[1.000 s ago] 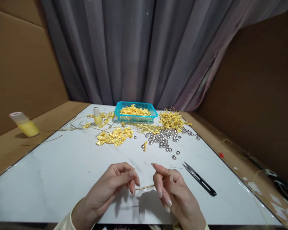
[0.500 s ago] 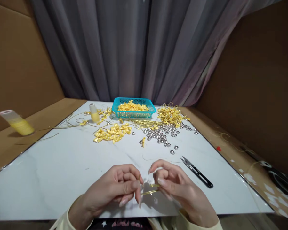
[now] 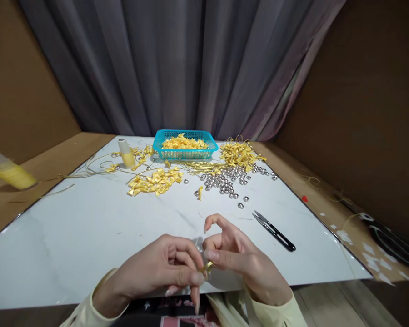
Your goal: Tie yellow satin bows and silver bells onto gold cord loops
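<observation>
Fingers of both hands closed on a gold cord

Left hand: thumb and index finger are pinched on one side of the cord; another finger extends downward below the pinch. Right hand: the thumb is pressed to the other side of the cord, while the index finger is raised and curved, clear of the thumb. The cord bridges the narrow gap between the hands, near the front edge of the table. Its full shape is hidden by the fingers.

Surroundings: the snips lie to the right of the right hand, blades pointing away from the person. Beyond the hands, silver beads are scattered right of centre, with a loose bow pile to their left. Between these and the basket lies a cord bundle. The basket stands at the far edge and contains yellow bows. Right of it is a heap of bows with looped cords. One spool stands left of the basket; a second spool is at far left, beyond the table edge.
</observation>
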Demonstrator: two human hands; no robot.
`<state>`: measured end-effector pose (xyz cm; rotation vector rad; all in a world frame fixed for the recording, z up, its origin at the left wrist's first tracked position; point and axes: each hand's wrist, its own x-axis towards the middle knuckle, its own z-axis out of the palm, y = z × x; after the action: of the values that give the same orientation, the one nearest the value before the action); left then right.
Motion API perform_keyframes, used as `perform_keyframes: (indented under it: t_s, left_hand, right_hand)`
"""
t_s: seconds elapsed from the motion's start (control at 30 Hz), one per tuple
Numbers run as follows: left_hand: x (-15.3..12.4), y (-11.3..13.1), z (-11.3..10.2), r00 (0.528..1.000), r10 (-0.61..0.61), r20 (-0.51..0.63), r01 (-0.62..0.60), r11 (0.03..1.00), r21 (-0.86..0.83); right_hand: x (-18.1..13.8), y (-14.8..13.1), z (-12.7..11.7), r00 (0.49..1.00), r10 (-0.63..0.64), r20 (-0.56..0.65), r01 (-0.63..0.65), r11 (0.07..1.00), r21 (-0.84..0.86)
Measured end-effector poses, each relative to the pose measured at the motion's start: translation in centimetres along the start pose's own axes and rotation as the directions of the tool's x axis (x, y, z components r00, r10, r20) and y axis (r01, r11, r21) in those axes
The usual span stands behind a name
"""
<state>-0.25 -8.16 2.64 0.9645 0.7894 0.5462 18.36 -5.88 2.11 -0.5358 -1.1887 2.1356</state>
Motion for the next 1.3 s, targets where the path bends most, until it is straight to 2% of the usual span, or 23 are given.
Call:
perform_keyframes:
  t_s: [0.2, 0.3, 0.4, 0.47, 0.57, 0.67, 0.87, 1.13, 1.3]
  left_hand:
    - [0.0, 0.0, -0.1, 0.999, -0.009, 0.047, 0.006, 0.997, 0.071]
    - [-0.1, 0.1, -0.2, 0.999, -0.010, 0.040, 0.005, 0.992, 0.126]
    - [-0.2, 0.4, 0.1, 1.000, -0.005, -0.018, 0.009, 0.975, 0.223]
    - [-0.2, 0.7, 0.4, 0.999, -0.014, -0.050, 0.027, 0.957, 0.288]
    - [-0.1, 0.9, 0.6, 0.996, -0.024, -0.083, 0.051, 0.938, 0.342]
    - [0.0, 0.9, 0.6, 0.994, -0.030, -0.103, 0.065, 0.932, 0.355]
    - [0.0, 0.7, 0.5, 0.991, -0.020, -0.134, 0.064, 0.943, 0.327]
    - [-0.1, 0.4, 0.3, 0.994, 0.065, -0.086, -0.037, 0.956, 0.290]
    - [-0.2, 0.6, 0.3, 0.983, 0.104, -0.151, -0.050, 0.944, 0.326]
  right_hand:
    - [-0.2, -0.2, 0.2, 1.000, 0.023, -0.018, -0.024, 0.998, -0.050]
    - [-0.6, -1.2, 0.4, 0.998, 0.058, -0.029, -0.064, 0.958, -0.278]
    - [-1.2, -2.1, 0.5, 0.996, 0.081, -0.035, -0.086, 0.809, -0.582]
    - [-1.6, -2.5, 0.6, 0.995, 0.086, -0.046, -0.093, 0.692, -0.716]
    - [-1.8, -2.5, 0.5, 0.995, 0.083, -0.060, -0.096, 0.550, -0.830]
    - [-1.7, -2.2, 0.3, 0.995, 0.081, -0.052, -0.085, 0.487, -0.869]
    - [-1.3, -2.1, 0.0, 0.995, 0.073, -0.065, -0.094, 0.535, -0.839]
    - [-1.1, -2.6, -0.2, 0.992, 0.098, -0.074, -0.120, 0.645, -0.755]
    - [-1.1, -2.4, -0.7, 0.987, 0.135, -0.084, -0.154, 0.674, -0.722]
